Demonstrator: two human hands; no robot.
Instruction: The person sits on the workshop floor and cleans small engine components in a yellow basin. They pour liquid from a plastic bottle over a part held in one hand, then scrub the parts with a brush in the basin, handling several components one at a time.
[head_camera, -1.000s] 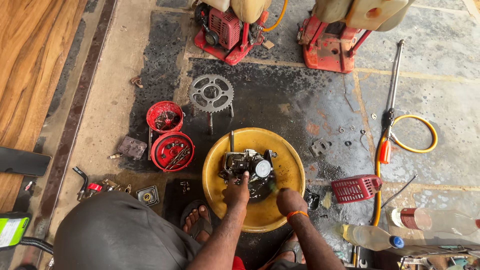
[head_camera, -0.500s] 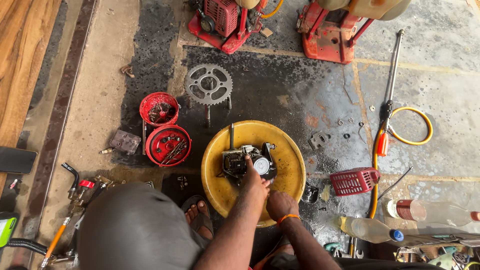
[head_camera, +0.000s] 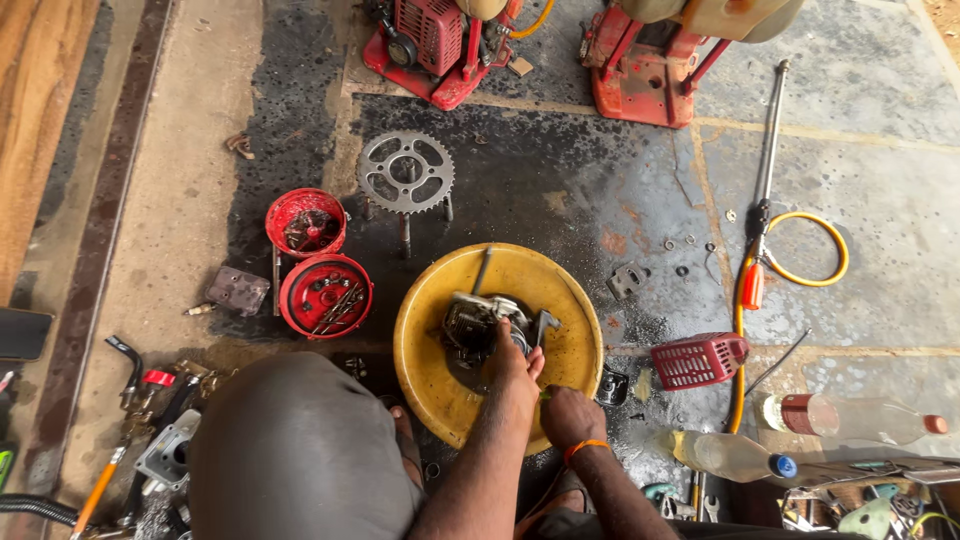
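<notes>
Left hand (head_camera: 513, 368) lay closed over the dark, oily metal engine part (head_camera: 470, 325), which sat in the round yellow plastic basin (head_camera: 430, 385). Right hand (head_camera: 570, 415) was fisted by the basin's near rim; its grip couldn't be made out. A steel sprocket (head_camera: 405, 172) lay beyond.

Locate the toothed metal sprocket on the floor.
The sprocket lies upper left of centre in the head view, just beyond the yellow basin, right of the two red lids.
</notes>
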